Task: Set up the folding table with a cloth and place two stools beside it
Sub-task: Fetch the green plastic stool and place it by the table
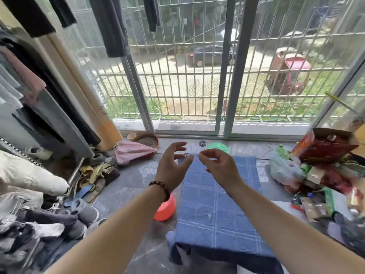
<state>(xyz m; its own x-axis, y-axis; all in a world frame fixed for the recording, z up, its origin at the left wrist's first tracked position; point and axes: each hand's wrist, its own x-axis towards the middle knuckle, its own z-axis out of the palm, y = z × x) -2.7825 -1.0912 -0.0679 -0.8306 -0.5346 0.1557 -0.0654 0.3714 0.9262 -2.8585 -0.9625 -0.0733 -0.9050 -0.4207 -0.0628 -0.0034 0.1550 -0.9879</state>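
Observation:
A blue checked cloth (217, 210) covers the folding table, which is hidden beneath it; the cloth's near edge hangs down. A red-orange stool (166, 211) stands on the floor at the table's left side, partly behind my left forearm. A green stool (219, 147) shows just beyond the table's far edge. My left hand (173, 165) hovers above the cloth's far left corner, fingers spread and holding nothing. My right hand (219, 166) hangs over the far part of the cloth, fingers loosely curled and empty.
Shoes and slippers (92, 178) and piled clothes (29, 230) crowd the floor at left. Bags and boxes (308, 171) are heaped at right. A sliding window with bars (197, 86) closes the far side. A pink cloth and a basin (146, 144) lie by the sill.

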